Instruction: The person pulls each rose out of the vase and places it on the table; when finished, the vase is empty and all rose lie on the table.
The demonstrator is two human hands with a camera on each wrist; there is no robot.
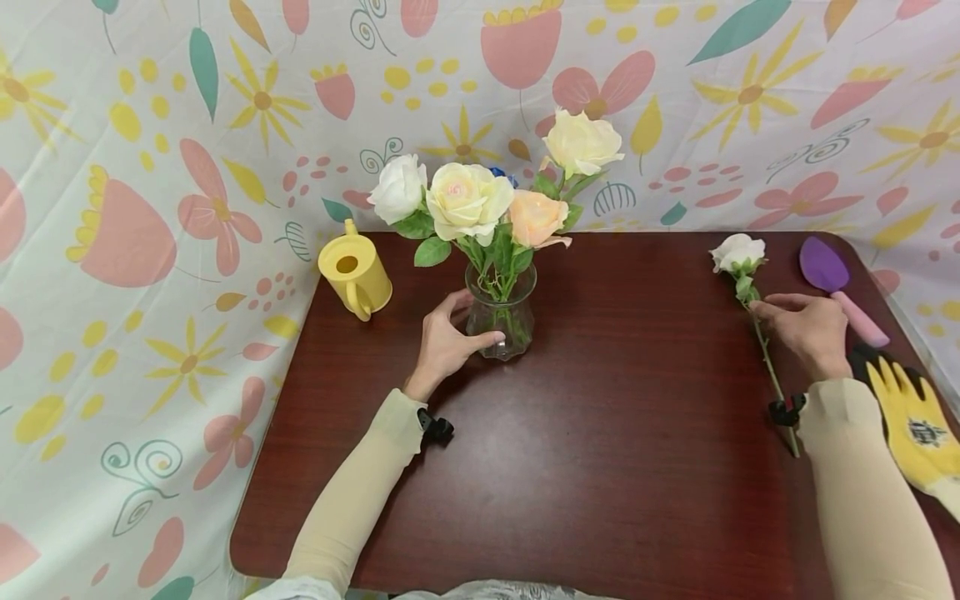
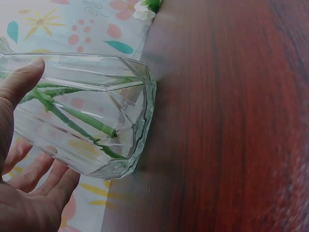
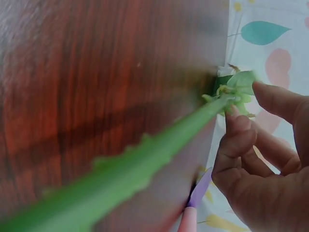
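Observation:
In the head view my left hand (image 1: 446, 340) holds a clear glass vase (image 1: 519, 335) left of the table's middle, thumb on the near side and fingers on the far side. Green stems cross inside the vase (image 2: 128, 104) in the left wrist view. White, cream and peach roses (image 1: 468, 200) stand in it. Toward the right edge, my right hand (image 1: 813, 329) pinches a single white rose (image 1: 738, 252) just below its bloom. That rose's thorny stem (image 3: 140, 162) runs back toward the right wrist camera; its bloom is mostly hidden there.
A yellow watering can (image 1: 356, 271) stands at the table's back left. At the right lie a trowel with a purple blade (image 1: 823, 264) and pink handle, and yellow-black gloves (image 1: 907, 417). A flower-patterned cloth (image 1: 187, 250) hangs behind and left of the brown table (image 1: 600, 467).

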